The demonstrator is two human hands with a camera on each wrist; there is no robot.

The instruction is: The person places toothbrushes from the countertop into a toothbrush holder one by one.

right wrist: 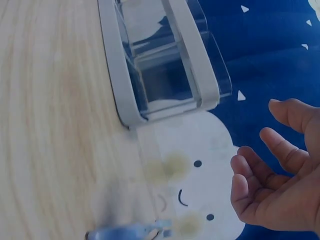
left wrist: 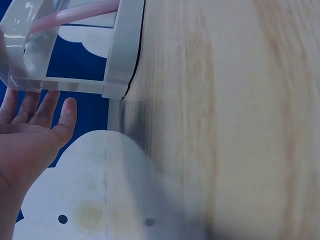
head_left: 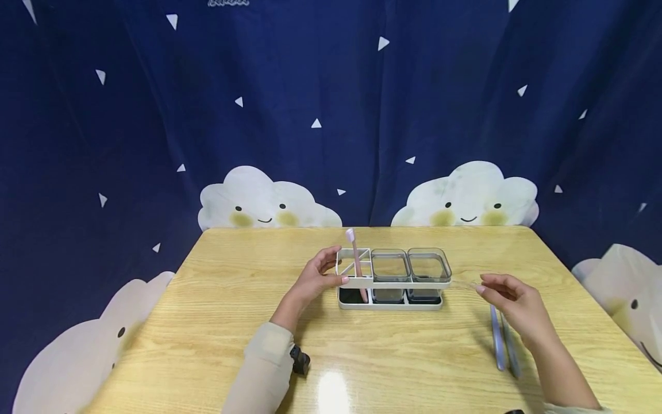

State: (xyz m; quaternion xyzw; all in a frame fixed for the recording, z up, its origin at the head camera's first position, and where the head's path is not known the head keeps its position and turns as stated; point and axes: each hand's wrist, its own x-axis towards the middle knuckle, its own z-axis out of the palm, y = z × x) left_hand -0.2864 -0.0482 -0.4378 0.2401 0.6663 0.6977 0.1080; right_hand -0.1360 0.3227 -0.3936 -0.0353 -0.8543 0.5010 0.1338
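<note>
A white toothbrush holder (head_left: 390,306) with a two-level frame stands on the table. My left hand (head_left: 315,275) grips its left end, thumb on the front rail and fingers against the side. In the left wrist view, this hand's (left wrist: 32,135) fingertips meet the frame's end (left wrist: 65,86). A pink toothbrush (head_left: 357,259) leans in the divided left section. Two clear cups (head_left: 390,265) fill the other sections. Off to the right, my right hand (head_left: 522,305) hovers with loosely bent fingers and holds nothing. Beneath it lie a purple toothbrush (head_left: 497,342) and a grey-blue toothbrush (head_left: 511,348).
The light wooden table (head_left: 217,322) ends at a dark blue curtain (head_left: 289,69) with white triangles and smiling clouds. A small black device (head_left: 300,360) is strapped at my left wrist, beside the beige sleeve (head_left: 264,368).
</note>
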